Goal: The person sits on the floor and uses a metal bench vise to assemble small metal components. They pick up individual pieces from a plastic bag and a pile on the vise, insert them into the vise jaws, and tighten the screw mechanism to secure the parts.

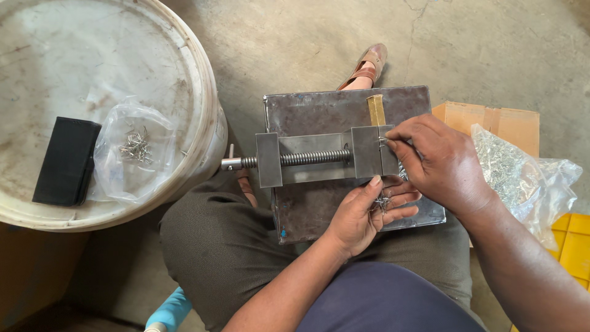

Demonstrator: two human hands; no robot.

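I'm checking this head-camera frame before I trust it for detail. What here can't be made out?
- Where the right hand meets the vise: its fingertips cover whatever they pinch.
- Small metal pieces in the left hand: curled fingers hide most; too small to tell their shape.
- Clear bag of metal pieces: the right forearm overlaps part of it.
- Yellow crate: cut off by the right edge.
- Black box on the white drum lid: its contents are closed from view.

Two hands: left hand, right hand. One vise, one steel plate. Two plastic bags of pins. One bucket lid, one black box, one sandal.
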